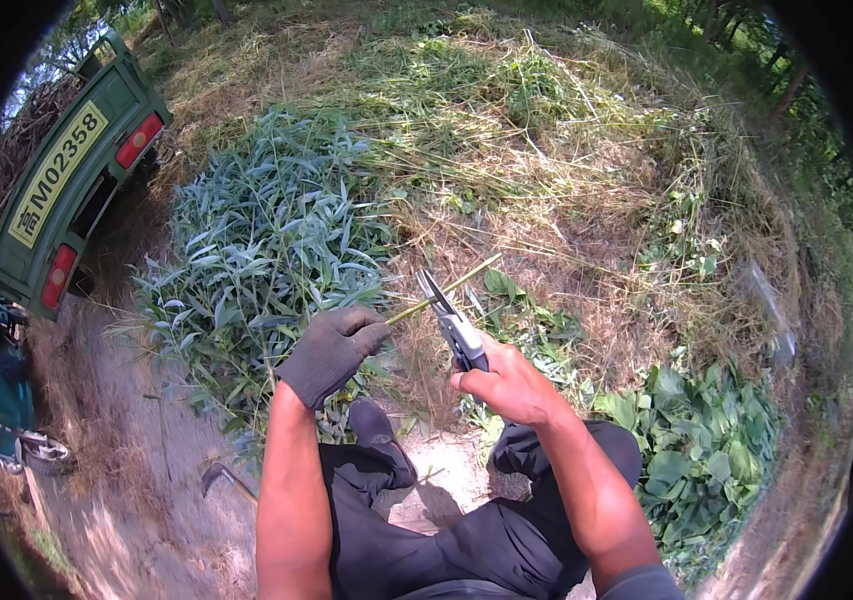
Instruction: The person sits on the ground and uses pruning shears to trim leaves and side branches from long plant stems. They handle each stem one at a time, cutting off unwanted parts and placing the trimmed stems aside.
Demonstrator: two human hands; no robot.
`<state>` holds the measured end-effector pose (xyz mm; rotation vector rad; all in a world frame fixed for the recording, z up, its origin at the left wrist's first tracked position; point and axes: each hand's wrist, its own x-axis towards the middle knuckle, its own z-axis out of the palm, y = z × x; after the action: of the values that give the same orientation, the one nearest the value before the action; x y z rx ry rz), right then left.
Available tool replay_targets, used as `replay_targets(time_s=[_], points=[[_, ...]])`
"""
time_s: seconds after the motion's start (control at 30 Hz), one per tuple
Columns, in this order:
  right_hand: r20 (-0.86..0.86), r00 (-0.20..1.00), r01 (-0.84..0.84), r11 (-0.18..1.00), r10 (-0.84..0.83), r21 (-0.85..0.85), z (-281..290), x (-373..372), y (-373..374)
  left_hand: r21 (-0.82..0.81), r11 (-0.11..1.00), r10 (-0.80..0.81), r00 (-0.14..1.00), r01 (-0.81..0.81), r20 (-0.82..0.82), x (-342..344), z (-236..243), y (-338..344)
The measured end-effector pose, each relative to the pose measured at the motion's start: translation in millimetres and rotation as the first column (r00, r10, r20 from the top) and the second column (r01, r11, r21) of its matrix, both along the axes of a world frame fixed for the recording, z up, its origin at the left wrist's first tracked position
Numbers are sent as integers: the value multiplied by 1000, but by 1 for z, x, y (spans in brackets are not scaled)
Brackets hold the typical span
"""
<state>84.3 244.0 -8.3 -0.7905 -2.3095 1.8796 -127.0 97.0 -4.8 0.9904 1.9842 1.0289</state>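
Observation:
My left hand (334, 350), in a dark grey knitted glove, is closed on a thin green plant stem (481, 268) that slants up to the right. My bare right hand (508, 383) grips grey-handled pruning shears (456, 325). Their dark blades are spread at the stem, a little beyond my gloved fingers; I cannot tell whether they touch it. A heap of cut leafy branches (256, 225) with narrow grey-green leaves lies beside and beyond my left hand. Broad green leaves (706, 450) are piled to the right of my right knee.
A sickle (226, 482) lies on the ground left of my left forearm. At the far left stands a green cargo vehicle (76, 185) loaded with brown twigs, with a teal wheeled machine (4, 400) nearer me. Dry cut grass (566, 200) covers the ground ahead.

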Motion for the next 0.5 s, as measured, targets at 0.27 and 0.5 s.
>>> replay_targets(time_s=[0.27,0.5], points=[[73,996,47,998,-51,44,-8,2,0,0,1000,2,1000,-2,17,5,-3,6],[50,995,79,994,-83,76,-7,4,3,35,999,40,999,-41,36,2,-6,1]])
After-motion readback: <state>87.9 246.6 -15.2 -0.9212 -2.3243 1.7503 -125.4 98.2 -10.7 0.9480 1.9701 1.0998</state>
